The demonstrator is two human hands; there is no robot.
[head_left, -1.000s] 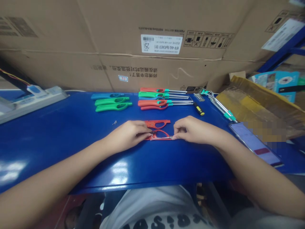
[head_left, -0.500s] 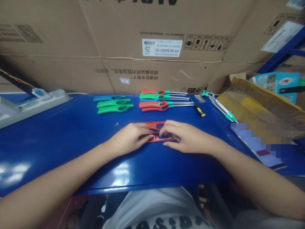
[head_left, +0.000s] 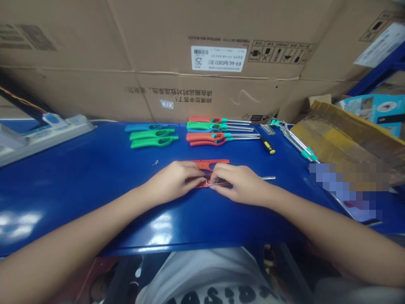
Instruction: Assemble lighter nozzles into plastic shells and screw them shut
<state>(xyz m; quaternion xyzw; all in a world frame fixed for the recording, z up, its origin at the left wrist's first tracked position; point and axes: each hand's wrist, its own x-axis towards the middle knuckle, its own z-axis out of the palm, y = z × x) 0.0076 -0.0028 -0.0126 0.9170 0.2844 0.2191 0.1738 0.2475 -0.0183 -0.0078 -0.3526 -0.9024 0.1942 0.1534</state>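
Two red plastic lighter handle shells lie side by side on the blue table [head_left: 95, 177]. The far shell [head_left: 210, 162] lies free. My left hand [head_left: 172, 181] holds down the left end of the near shell [head_left: 207, 181], fingers curled. My right hand [head_left: 242, 181] pinches at a thin white wire inside that near shell. A metal tube [head_left: 268, 178] sticks out to the right from under my right hand.
Behind lie blue and green handles [head_left: 152, 137], several assembled lighters with metal tubes [head_left: 218, 131], a yellow-handled screwdriver [head_left: 267, 145] and loose metal tubes [head_left: 297, 143]. A power strip [head_left: 44, 133] sits far left. Cardboard boxes [head_left: 190, 59] wall the back; a phone lies at right.
My right hand slid left from the shell's right end onto its middle, meeting my left hand. The metal tube now shows to its right.
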